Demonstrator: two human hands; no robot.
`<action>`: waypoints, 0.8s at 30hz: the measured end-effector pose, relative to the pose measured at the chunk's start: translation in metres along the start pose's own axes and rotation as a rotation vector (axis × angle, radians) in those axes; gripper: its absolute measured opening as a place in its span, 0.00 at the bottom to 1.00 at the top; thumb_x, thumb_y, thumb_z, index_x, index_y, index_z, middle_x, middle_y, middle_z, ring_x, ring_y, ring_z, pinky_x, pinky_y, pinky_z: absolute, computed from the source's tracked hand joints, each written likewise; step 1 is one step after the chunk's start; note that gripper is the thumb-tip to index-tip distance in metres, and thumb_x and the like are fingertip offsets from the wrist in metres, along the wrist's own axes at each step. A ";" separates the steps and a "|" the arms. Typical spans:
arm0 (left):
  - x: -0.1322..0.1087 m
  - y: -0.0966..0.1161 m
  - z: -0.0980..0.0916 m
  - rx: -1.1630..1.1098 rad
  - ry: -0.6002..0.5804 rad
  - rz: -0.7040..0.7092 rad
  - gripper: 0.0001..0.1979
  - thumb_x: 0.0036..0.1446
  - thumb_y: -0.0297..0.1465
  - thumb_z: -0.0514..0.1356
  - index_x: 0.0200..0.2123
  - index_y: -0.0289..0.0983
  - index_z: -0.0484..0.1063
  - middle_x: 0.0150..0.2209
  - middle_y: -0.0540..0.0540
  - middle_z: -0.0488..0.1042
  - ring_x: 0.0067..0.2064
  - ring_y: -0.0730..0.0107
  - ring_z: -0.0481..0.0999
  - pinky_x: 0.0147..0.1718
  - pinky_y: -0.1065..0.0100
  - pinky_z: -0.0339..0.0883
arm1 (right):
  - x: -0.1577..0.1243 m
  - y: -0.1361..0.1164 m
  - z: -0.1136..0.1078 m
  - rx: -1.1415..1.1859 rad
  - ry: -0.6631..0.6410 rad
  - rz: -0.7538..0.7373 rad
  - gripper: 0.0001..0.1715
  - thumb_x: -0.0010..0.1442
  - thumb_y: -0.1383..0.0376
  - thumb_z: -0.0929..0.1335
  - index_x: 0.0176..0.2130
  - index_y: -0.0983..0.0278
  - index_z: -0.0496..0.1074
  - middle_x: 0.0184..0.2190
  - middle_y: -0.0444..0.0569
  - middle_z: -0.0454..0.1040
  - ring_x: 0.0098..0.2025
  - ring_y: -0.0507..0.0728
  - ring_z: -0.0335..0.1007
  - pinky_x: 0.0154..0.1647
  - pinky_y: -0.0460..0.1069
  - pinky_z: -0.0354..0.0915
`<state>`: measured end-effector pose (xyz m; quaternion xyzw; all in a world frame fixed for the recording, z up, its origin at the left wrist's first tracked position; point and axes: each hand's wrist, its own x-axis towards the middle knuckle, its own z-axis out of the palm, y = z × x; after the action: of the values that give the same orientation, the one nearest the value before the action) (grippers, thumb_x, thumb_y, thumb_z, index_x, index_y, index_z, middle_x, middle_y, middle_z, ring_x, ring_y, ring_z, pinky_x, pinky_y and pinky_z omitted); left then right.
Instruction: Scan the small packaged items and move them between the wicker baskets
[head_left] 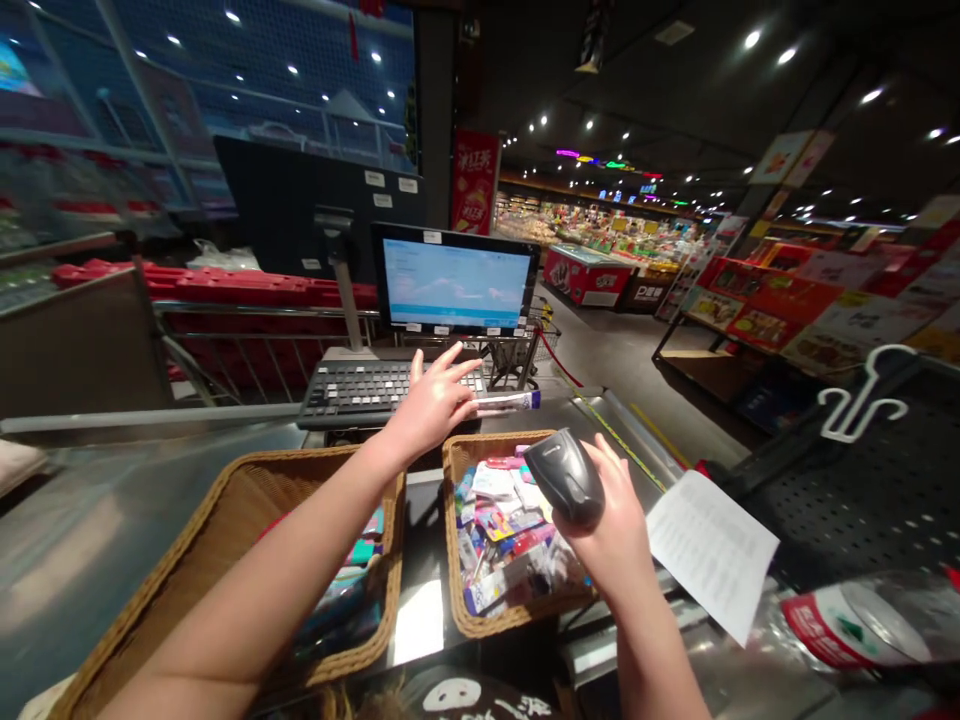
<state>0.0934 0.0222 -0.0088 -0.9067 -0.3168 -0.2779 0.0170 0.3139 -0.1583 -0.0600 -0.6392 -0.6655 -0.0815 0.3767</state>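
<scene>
My right hand (611, 520) is wrapped around a black barcode scanner (564, 475), held above the right-hand wicker basket (452, 560). That basket is filled with small packaged goods (510, 510), many in colourful wrappers. My left hand (435, 400) is over the right part of a black keyboard (360, 388), its upper fingers stretched toward the keys. A slim white packet with a purple end (510, 402) sticks out to the right from under its thumb and appears gripped there. Behind the keyboard stands a lit monitor (454, 280).
A larger wicker basket (217, 490) with some packages sits under my left forearm. A paper sheet (712, 550), a white hanger (862, 395) and a clear bottle with a red label (855, 625) are at right. Shopping carts (255, 350) stand behind the counter (45, 510).
</scene>
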 end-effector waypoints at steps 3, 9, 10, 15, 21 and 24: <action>-0.009 -0.006 -0.024 0.015 -0.014 -0.033 0.12 0.63 0.32 0.57 0.29 0.39 0.77 0.62 0.45 0.68 0.70 0.48 0.51 0.62 0.28 0.30 | 0.008 -0.015 0.001 0.011 -0.013 -0.059 0.31 0.53 0.66 0.67 0.57 0.62 0.65 0.59 0.58 0.67 0.69 0.73 0.50 0.65 0.76 0.47; -0.030 -0.021 -0.049 0.037 -0.026 -0.093 0.13 0.63 0.32 0.56 0.29 0.39 0.77 0.62 0.45 0.68 0.70 0.49 0.51 0.62 0.29 0.28 | 0.011 -0.040 0.010 0.062 -0.035 -0.152 0.27 0.53 0.67 0.67 0.53 0.63 0.68 0.57 0.59 0.68 0.68 0.74 0.51 0.65 0.76 0.48; -0.034 -0.024 -0.050 0.044 -0.024 -0.103 0.13 0.63 0.32 0.56 0.29 0.39 0.77 0.62 0.46 0.68 0.70 0.50 0.51 0.62 0.29 0.28 | 0.011 -0.043 0.011 0.070 -0.048 -0.167 0.26 0.52 0.67 0.68 0.53 0.63 0.69 0.57 0.59 0.68 0.68 0.74 0.51 0.65 0.76 0.48; -0.050 -0.035 -0.056 0.068 -0.016 -0.140 0.14 0.64 0.34 0.55 0.29 0.39 0.78 0.62 0.46 0.68 0.70 0.50 0.50 0.62 0.30 0.27 | 0.010 -0.058 0.015 0.094 -0.112 -0.182 0.25 0.54 0.67 0.68 0.52 0.61 0.70 0.55 0.58 0.71 0.68 0.73 0.52 0.66 0.76 0.47; -0.064 -0.040 -0.063 0.073 -0.002 -0.159 0.14 0.64 0.33 0.55 0.29 0.39 0.77 0.62 0.46 0.69 0.70 0.50 0.51 0.62 0.30 0.27 | 0.006 -0.069 0.019 0.091 -0.110 -0.188 0.27 0.52 0.69 0.68 0.52 0.62 0.70 0.55 0.57 0.70 0.68 0.73 0.52 0.66 0.75 0.48; -0.071 -0.042 -0.067 0.069 -0.002 -0.175 0.14 0.64 0.33 0.56 0.29 0.39 0.78 0.62 0.46 0.69 0.70 0.50 0.51 0.63 0.30 0.26 | 0.003 -0.073 0.022 0.105 -0.100 -0.190 0.26 0.52 0.69 0.68 0.52 0.63 0.70 0.56 0.58 0.70 0.68 0.73 0.52 0.65 0.75 0.48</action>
<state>-0.0095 0.0020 0.0052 -0.8747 -0.4042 -0.2665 0.0239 0.2388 -0.1554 -0.0459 -0.5560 -0.7444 -0.0499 0.3664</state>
